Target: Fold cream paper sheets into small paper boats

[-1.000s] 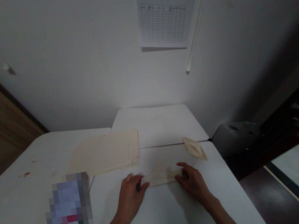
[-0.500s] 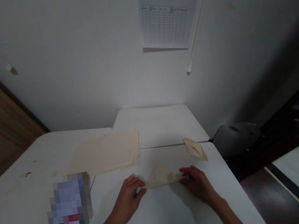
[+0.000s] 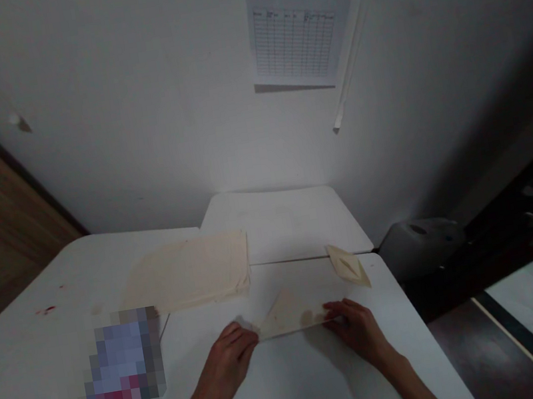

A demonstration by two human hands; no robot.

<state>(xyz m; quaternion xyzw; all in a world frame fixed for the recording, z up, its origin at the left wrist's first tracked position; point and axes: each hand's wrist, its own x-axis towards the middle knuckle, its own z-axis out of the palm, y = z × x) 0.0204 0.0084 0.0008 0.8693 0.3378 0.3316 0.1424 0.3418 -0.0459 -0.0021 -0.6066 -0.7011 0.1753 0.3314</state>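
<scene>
A beige sheet (image 3: 287,314), which looks like thin paper, is folded to a peak on its far side and lies just in front of me over the white table. Its left corner is pinched in my left hand (image 3: 232,350), thumb and fingers pressed together. At the opposite end, my right hand (image 3: 358,328) grips the right corner with thumb and fingertips. The near edge runs nearly straight between both hands. Farther right, a smaller folded beige piece (image 3: 348,266) lies near the table's edge, with a slit-like fold in its middle.
A stack of flat beige sheets (image 3: 187,273) rests at the back left. A blurred-out item (image 3: 120,378) lies on the left table. Behind stands a wall with a printed chart (image 3: 296,39). A pale plastic container (image 3: 420,246) sits beyond the table's right side.
The sheet's near edge has come slightly nearer and looks straighter. My left fingers have closed down on its corner. My right hand has shifted slightly right.
</scene>
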